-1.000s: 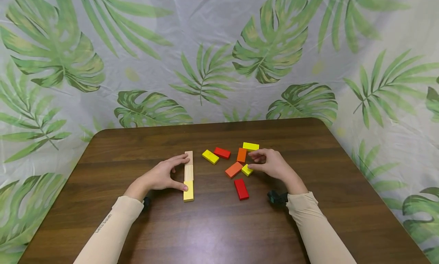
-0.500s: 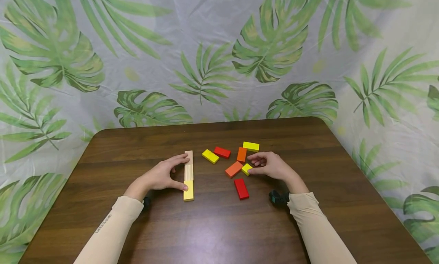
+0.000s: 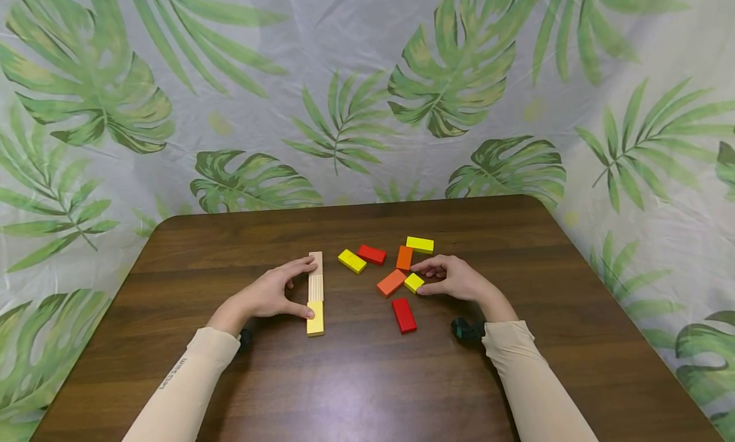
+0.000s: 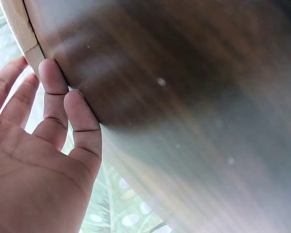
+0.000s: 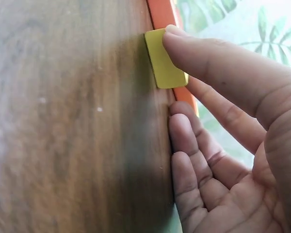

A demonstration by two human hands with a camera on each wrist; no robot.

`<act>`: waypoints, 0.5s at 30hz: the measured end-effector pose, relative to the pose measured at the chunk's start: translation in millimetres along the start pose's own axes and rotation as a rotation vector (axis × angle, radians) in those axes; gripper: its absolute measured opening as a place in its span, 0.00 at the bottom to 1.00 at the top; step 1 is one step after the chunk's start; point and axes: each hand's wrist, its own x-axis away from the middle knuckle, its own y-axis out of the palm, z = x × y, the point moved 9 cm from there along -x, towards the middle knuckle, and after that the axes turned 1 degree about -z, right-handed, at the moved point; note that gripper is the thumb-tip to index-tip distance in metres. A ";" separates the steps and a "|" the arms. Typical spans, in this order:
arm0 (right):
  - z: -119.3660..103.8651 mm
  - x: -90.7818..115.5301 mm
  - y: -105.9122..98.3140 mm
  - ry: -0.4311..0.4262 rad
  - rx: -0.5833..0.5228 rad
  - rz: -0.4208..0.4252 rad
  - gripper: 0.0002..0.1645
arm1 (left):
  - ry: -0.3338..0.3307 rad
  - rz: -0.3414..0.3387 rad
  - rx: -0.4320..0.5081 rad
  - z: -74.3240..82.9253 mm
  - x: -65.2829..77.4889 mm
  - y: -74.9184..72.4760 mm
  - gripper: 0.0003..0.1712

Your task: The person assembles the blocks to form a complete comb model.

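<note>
In the head view, my left hand (image 3: 267,293) rests along a row of three wooden blocks. Its thumb touches the pale yellow block (image 3: 316,326) at the near end, and its outstretched fingers touch the plain wood block (image 3: 318,265) at the far end. A ridged wood-coloured block (image 3: 316,289) lies between those two. My right hand (image 3: 459,279) holds a small bright yellow block (image 3: 414,282) between thumb and index finger, with the other fingers loosely bent. In the right wrist view, the thumb presses the face of that yellow block (image 5: 162,60); the index fingertip is hidden behind it.
Near the right hand lie two orange blocks (image 3: 392,282), a red block (image 3: 404,316) in front and a yellow block (image 3: 420,245) behind. Another yellow block (image 3: 352,261) and red block (image 3: 372,254) lie midway. The brown table (image 3: 344,391) meets a leaf-print cloth (image 3: 356,110).
My right thumb has moved toward me, from over the small yellow block to its near side, and the index finger has come to its far side. The left hand has stayed put.
</note>
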 end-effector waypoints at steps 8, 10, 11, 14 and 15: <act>-0.2 0.3 0.6 -0.018 0.030 0.019 0.26 | 0.009 -0.003 0.001 2.2 1.5 -1.1 0.60; -0.1 0.8 0.3 -0.020 0.029 0.023 0.25 | 0.012 -0.004 -0.003 2.2 1.3 -0.8 0.60; 0.3 1.0 0.1 -0.017 0.028 0.026 0.25 | 0.011 -0.003 -0.004 2.1 1.2 -0.6 0.60; 1.6 1.3 -0.4 -0.015 0.027 0.031 0.24 | 0.009 0.000 -0.011 1.2 0.2 0.0 0.60; 2.2 1.7 -0.5 -0.010 0.023 0.033 0.24 | 0.006 0.000 -0.016 0.7 -0.1 0.3 0.60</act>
